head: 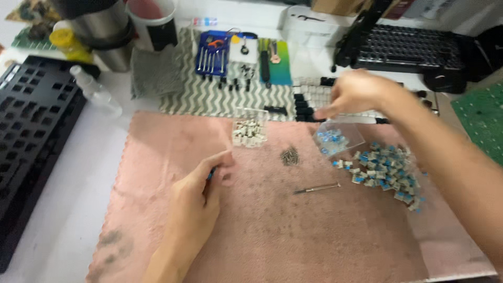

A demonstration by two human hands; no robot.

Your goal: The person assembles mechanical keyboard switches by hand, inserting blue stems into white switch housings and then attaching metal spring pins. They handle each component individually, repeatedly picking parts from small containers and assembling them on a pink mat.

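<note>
A: Where were the hands relative to the pink mat (pixel 272 230)?

B: Both over it. The left hand (pixel 201 186) rested on the mat's left half, fingers pinched shut on a small blue-tipped piece (pixel 211 173), most of it hidden by the thumb. The right hand (pixel 356 94) reached past the mat's far edge, over the row of black keycaps (pixel 304 105). It was blurred, so I couldn't tell whether it was open or gripping anything.

A: And the switches?

B: A loose pile of blue switches (pixel 385 173) lay on the mat's right side. A tipped clear box (pixel 338 139) with more blue ones sat just beside the pile, directly under the right wrist. A second clear box of pale parts (pixel 250 131) stood at the mat's far edge, and a little heap of springs (pixel 289 155) lay between the two boxes. A thin metal tool (pixel 317 187) lay nearer the mat's middle.

A: What looked risky?

B: The forearm crossing above the tipped box, I'd judge. A low pull back could knock it and spill more switches. A sleeve-level sweep could also scatter the springs, which are tiny and would be hard to find in the mat's pile. The pinched piece could slip too, given how little of it the fingers held.
</note>
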